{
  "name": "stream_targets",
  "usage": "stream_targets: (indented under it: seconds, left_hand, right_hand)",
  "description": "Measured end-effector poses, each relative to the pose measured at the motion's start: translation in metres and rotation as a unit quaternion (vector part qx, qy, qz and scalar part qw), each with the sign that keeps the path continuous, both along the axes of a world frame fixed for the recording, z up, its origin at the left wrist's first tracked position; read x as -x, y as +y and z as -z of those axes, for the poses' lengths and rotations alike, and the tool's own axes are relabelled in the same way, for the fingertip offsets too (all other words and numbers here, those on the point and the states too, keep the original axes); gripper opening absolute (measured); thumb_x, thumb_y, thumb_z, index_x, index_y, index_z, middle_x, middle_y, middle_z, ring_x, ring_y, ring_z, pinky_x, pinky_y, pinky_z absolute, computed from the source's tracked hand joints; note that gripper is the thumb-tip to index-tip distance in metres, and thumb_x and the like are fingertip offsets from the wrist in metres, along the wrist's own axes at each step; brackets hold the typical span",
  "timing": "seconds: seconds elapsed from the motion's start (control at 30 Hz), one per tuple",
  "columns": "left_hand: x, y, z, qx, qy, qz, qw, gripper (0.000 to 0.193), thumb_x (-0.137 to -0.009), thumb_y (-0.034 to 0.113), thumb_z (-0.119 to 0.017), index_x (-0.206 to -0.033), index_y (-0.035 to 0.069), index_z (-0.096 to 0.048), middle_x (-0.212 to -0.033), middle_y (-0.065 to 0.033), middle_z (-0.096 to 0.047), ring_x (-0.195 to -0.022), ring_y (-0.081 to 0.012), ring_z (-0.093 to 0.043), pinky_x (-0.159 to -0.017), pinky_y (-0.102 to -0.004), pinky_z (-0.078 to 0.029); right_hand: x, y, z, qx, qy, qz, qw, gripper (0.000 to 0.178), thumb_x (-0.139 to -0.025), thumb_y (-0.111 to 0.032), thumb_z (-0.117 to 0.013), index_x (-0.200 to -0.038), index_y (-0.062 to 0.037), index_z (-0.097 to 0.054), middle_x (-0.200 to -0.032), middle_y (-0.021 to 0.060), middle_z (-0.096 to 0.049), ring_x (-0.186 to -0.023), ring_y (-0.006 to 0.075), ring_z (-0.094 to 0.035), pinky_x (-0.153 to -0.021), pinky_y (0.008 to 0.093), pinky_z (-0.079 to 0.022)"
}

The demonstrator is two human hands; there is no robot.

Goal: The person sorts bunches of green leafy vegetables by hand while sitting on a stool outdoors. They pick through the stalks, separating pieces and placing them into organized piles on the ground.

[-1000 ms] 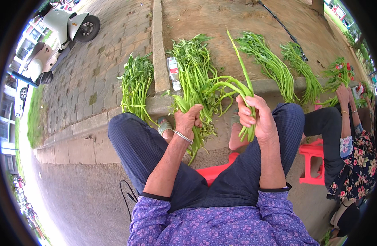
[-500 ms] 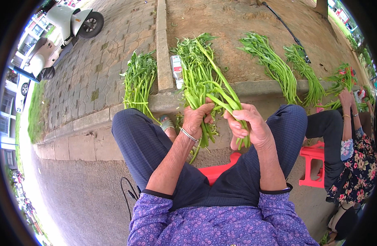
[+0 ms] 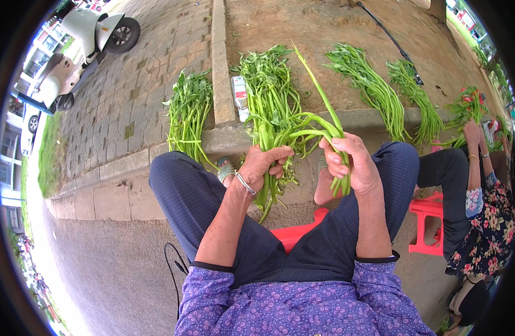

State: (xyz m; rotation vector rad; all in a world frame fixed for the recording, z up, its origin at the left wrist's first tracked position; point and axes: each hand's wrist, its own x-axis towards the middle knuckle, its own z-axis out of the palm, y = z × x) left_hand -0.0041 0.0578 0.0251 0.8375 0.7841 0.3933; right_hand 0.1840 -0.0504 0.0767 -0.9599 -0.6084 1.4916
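Note:
Closed around the stems of a large bunch of leafy greens (image 3: pixel 266 92) is my left hand (image 3: pixel 264 169). The leaves of that bunch spread away from me over the kerb onto the dirt, and its cut stem ends hang below my fist. My right hand (image 3: pixel 352 162) grips a few long green stems (image 3: pixel 322 101) near their lower ends. One of these stems points up and away to the left, while others bend across toward the bunch. A small gap lies between my two hands, above my knees.
A bundle of greens (image 3: pixel 190 109) lies left, a plastic bottle (image 3: pixel 240 98) beside my bunch. More bundles (image 3: pixel 372 92) lie right along the kerb (image 3: pixel 347 117). I sit on a red stool (image 3: pixel 294 235). At right another person's hands (image 3: pixel 474 134) handle greens. A scooter (image 3: pixel 72 61) stands far left.
My right hand has moved right and slightly down with its stems, away from the left hand. The long stem has come away from the bunch. My left hand has shifted slightly left.

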Motion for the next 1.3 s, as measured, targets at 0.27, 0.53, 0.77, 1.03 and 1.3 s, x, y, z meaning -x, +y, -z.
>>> stream_targets:
  seconds: [0.27, 0.53, 0.77, 1.03, 1.3]
  left_hand:
    - [-0.001, -0.004, -0.004, 0.032, -0.007, 0.031, 0.999, 0.012, -0.078, 0.011, -0.068, -0.078, 0.002, -0.059, -0.059, -0.0007, -0.05, -0.038, -0.0069, -0.036, -0.039, -0.0245, -0.034]
    - [0.002, -0.005, -0.003, 0.006, 0.005, 0.052, 0.999, 0.01, -0.081, 0.011, -0.066, -0.082, 0.003, -0.059, -0.063, 0.0005, -0.051, -0.041, -0.0056, -0.037, -0.041, -0.0221, -0.033]
    - [0.0, -0.007, -0.002, -0.038, 0.054, 0.028, 0.997, 0.01, -0.077, 0.009, -0.069, -0.08, 0.004, -0.06, -0.063, -0.0002, -0.053, -0.042, -0.0056, -0.04, -0.041, -0.022, -0.034]
    - [-0.004, -0.005, 0.012, -0.085, 0.107, -0.058, 0.989, 0.006, -0.075, 0.006, -0.065, -0.078, 0.002, -0.062, -0.061, -0.0016, -0.055, -0.041, -0.0068, -0.041, -0.039, -0.0238, -0.036]
    - [-0.003, -0.002, 0.024, 0.01, 0.063, -0.186, 0.981, 0.008, -0.073, 0.004, -0.063, -0.071, 0.001, -0.056, -0.06, -0.0041, -0.052, -0.036, -0.0097, -0.04, -0.034, -0.0268, -0.036]
  right_hand:
    - [-0.007, -0.001, 0.003, -0.009, 0.003, 0.051, 0.999, 0.026, -0.087, -0.021, -0.05, -0.095, 0.0022, -0.058, -0.062, -0.0035, -0.044, -0.042, 0.0023, -0.036, -0.039, 0.0192, -0.03]
    - [-0.008, -0.002, -0.001, -0.002, 0.006, 0.079, 0.997, 0.026, -0.087, -0.021, -0.051, -0.095, 0.0023, -0.058, -0.062, -0.0034, -0.044, -0.042, 0.0024, -0.036, -0.04, 0.019, -0.031]
    - [-0.01, -0.001, 0.0, 0.003, -0.021, 0.073, 0.997, 0.026, -0.087, -0.02, -0.051, -0.095, 0.0033, -0.059, -0.062, -0.0024, -0.046, -0.042, 0.0029, -0.037, -0.039, 0.0193, -0.031]
    - [-0.007, -0.001, -0.001, -0.001, -0.032, 0.081, 0.996, 0.025, -0.087, -0.019, -0.05, -0.094, 0.0038, -0.059, -0.059, -0.0021, -0.046, -0.041, 0.0029, -0.038, -0.039, 0.0192, -0.031]
    - [-0.002, 0.0, -0.001, 0.002, -0.015, 0.035, 0.999, 0.024, -0.087, -0.02, -0.052, -0.091, 0.003, -0.058, -0.06, -0.0023, -0.046, -0.04, 0.0022, -0.038, -0.039, 0.0184, -0.032]
